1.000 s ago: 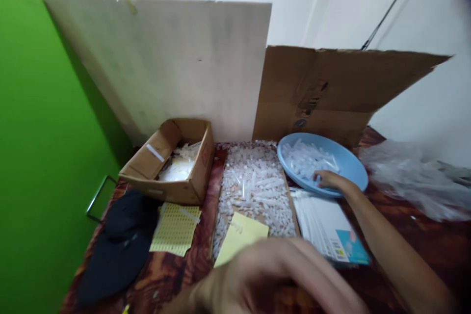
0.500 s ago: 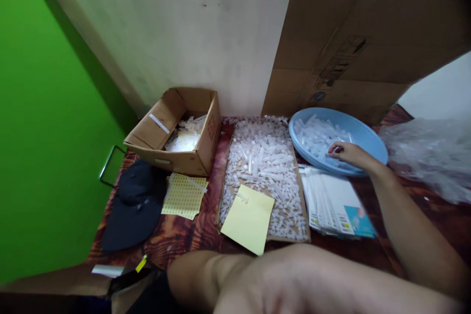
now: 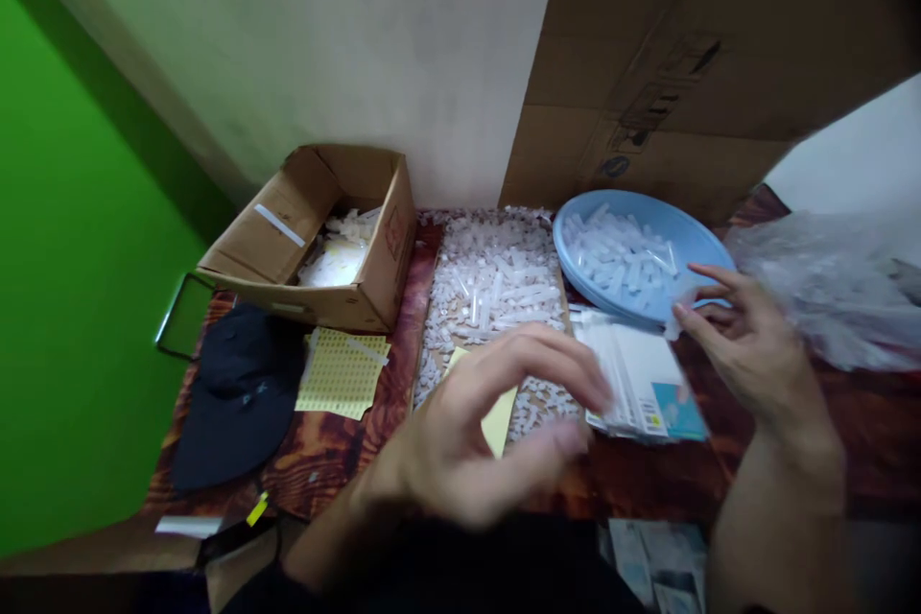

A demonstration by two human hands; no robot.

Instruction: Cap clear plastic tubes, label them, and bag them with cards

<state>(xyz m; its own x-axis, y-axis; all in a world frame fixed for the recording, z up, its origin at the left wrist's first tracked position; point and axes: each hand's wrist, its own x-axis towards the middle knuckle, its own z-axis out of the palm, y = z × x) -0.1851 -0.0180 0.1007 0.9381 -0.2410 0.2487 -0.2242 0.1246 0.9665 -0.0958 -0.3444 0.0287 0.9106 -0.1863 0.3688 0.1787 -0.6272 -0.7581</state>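
Observation:
My right hand (image 3: 755, 345) is at the near right rim of a light blue basin (image 3: 701, 235), its thumb and finger pinching a small translucent plastic piece (image 3: 674, 318). Inside the basin lies a heap of clear and whitish plastic pieces (image 3: 619, 249). Slightly blurred, my left hand (image 3: 475, 432) hovers over the near part of a shallow cardboard tray, fingers and thumb apart with nothing between them. Many small white plastic parts (image 3: 496, 278) fill that tray. A pale yellow paper (image 3: 498, 427) on it is partly hidden by my left hand. White printed packs (image 3: 640, 374) lie below the basin.
At the left stand an open cardboard box (image 3: 389, 259) with white scraps, a dark cap (image 3: 241, 393) and a yellow sticker sheet (image 3: 342, 374). Clear plastic bags (image 3: 827, 278) lie at the right. A large cardboard sheet (image 3: 648, 67) leans behind the basin.
My right hand has come out of the basin toward me with a plastic piece. My left hand has risen from the bottom edge to above the tray. The view has shifted slightly.

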